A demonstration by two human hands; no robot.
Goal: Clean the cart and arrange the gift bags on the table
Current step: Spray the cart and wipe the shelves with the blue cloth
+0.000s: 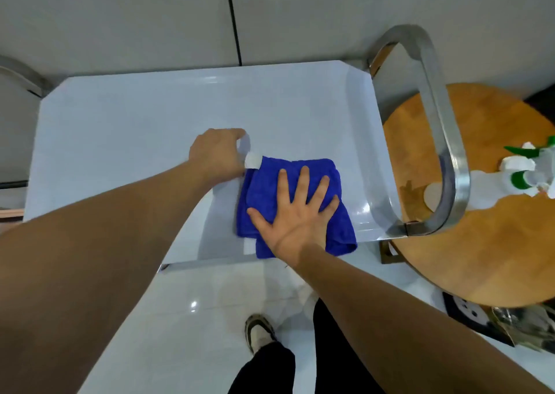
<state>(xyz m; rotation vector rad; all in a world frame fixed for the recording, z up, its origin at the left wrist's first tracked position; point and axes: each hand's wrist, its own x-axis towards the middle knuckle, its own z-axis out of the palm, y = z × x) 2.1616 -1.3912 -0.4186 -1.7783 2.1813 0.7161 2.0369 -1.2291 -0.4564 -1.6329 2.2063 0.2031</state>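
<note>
Right hand (295,213) flat with fingers spread, pressing blue cloth (295,204) on white cart top (150,117) near its front right corner, left hand (217,156) curled around white bottle (252,160) beside cloth, round wooden table (495,243) at right

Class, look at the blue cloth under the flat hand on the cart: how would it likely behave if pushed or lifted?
The blue cloth looks soft and folded, so it would probably droop when lifted. Pressed by the right hand, it likely slides easily over the glossy cart top.
</note>
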